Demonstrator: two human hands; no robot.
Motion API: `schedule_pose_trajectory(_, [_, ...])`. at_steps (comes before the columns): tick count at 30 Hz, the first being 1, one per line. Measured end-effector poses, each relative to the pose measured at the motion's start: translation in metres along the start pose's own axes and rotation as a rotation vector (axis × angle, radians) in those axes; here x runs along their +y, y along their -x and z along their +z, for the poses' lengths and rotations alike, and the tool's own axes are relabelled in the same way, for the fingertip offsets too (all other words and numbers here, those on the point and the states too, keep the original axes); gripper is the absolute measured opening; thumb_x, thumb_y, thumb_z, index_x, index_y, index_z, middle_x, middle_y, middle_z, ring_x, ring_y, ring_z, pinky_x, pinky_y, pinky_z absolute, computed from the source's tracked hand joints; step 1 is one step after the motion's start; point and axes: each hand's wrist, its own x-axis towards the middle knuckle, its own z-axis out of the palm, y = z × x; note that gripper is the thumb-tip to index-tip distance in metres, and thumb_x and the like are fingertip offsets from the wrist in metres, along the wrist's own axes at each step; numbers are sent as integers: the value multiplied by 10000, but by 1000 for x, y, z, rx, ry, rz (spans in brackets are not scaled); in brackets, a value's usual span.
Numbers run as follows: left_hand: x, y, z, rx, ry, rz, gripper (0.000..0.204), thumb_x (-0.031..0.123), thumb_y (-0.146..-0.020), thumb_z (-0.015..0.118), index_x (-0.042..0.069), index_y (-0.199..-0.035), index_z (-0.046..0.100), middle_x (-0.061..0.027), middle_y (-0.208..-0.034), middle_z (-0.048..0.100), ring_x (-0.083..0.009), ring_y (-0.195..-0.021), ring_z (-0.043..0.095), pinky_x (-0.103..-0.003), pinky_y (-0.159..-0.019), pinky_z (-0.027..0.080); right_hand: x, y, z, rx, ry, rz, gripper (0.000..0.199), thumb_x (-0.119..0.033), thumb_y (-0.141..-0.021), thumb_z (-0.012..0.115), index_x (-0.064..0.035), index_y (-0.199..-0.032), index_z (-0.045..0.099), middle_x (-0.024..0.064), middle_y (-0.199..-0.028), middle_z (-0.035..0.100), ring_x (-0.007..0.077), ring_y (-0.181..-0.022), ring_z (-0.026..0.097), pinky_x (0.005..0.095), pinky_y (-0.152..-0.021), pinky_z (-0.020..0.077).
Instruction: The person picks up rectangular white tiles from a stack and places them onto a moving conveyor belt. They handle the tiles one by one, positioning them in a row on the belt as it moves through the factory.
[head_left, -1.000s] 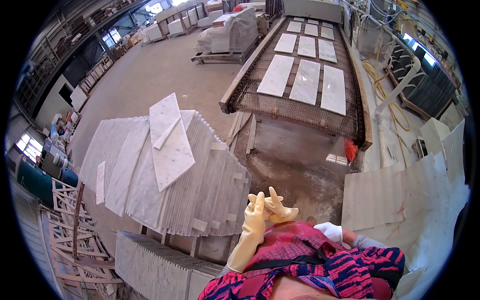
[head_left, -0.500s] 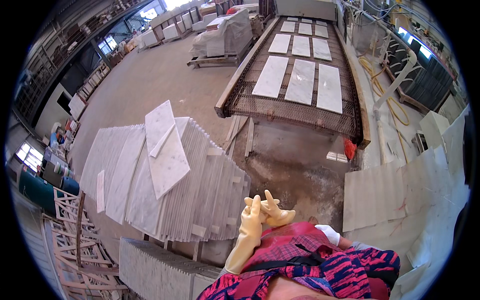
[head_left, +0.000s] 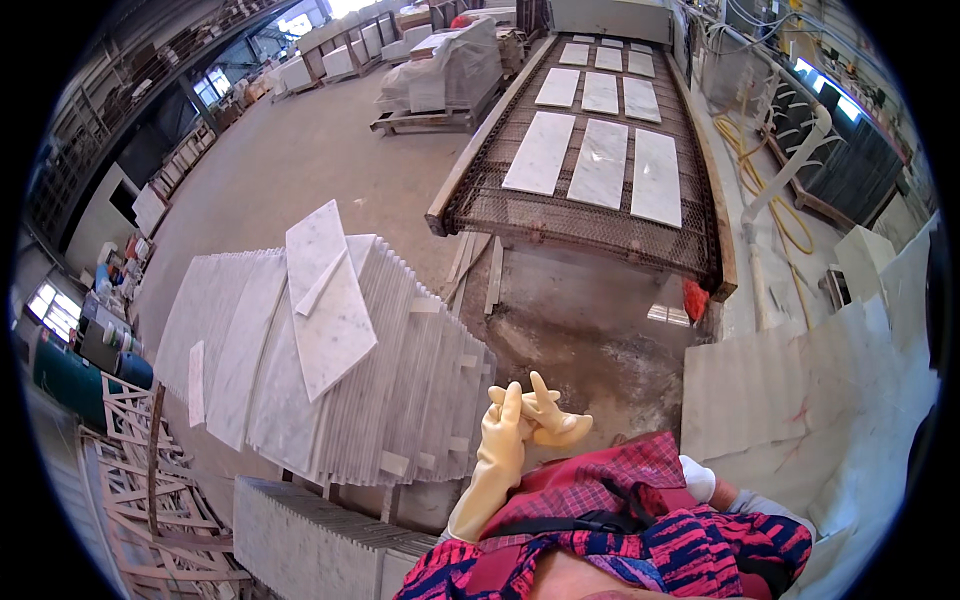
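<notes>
My left hand [head_left: 503, 425], in a long cream rubber glove, is raised in front of my waist. A second cream rubber glove [head_left: 562, 428], seemingly empty, is pinched in it, its fingers sticking out to the right. My right hand [head_left: 697, 479] wears a white cloth glove and is at the right side of my red checked apron [head_left: 600, 480]. Its fingers are mostly hidden, so I cannot tell whether it grips the cloth. Left of my left hand leans a large stack of white marble slabs [head_left: 400, 380], with a loose slab [head_left: 333, 300] lying aslant on top.
Ahead, a mesh conveyor [head_left: 480, 215] carries several marble tiles [head_left: 598, 163] in rows. More slabs stand in a lower stack [head_left: 300, 535] at near left, beside a wooden frame [head_left: 165, 500]. Pale sheets [head_left: 745, 400] stand at right. A wrapped pallet [head_left: 440, 85] sits farther back.
My right hand has moved outward to the right and slightly down, and the apron's right side has shifted with it. My left hand still holds the loose glove in nearly the same place.
</notes>
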Motion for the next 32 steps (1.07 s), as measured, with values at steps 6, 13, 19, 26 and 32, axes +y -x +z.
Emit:
schedule_pose_trajectory(6, [-11, -8, -7, -19, -26, 29, 564, 452, -1066, 470, -49, -1074, 729, -130, -1101, 754, -221, -1001, 683, -332, -932, 508, -9, -7, 0, 31, -15, -32, 642, -491, -946, 617, -69, -1424, 549, 101, -1180, 729, 166, -1136, 629, 424, -1100, 370])
schedule_pose_trajectory(13, [-8, -9, -3, 36, 65, 4, 545, 444, -1045, 494, -33, -1019, 756, -122, -1021, 766, -193, -957, 684, -315, -897, 507, -25, -29, -14, 41, 21, -151, 757, -595, -928, 618, -96, -1488, 517, 124, -1202, 735, 184, -1170, 636, 461, -1154, 329])
schedule_pose_trajectory(19, [-6, -11, -10, 11, 2, 39, 581, 474, -1062, 473, -50, -1068, 726, -138, -1104, 754, -216, -1002, 682, -334, -930, 507, 13, -40, -65, -183, 344, 34, 935, -743, -874, 547, -215, -1538, 154, 133, -1537, 334, 338, -1362, 390, 526, -1116, 280])
schedule_pose_trajectory(26, [-13, -17, -15, 46, 42, 69, 538, 439, -1051, 509, -46, -1033, 743, -135, -1029, 764, -215, -961, 687, -339, -915, 507, -22, 6, 10, 227, -30, 122, 408, -472, -930, 673, -106, -1105, 636, 30, -1022, 654, 192, -879, 605, 374, -805, 489])
schedule_pose_trajectory(32, [-10, -18, -46, 311, -187, 367, 406, 349, -1080, 511, -5, -1050, 706, -133, -1014, 754, -198, -939, 683, -338, -880, 519, 107, -25, -9, 439, 339, 182, 377, -429, -935, 688, -62, -976, 768, 62, -927, 766, 222, -776, 707, 361, -726, 564])
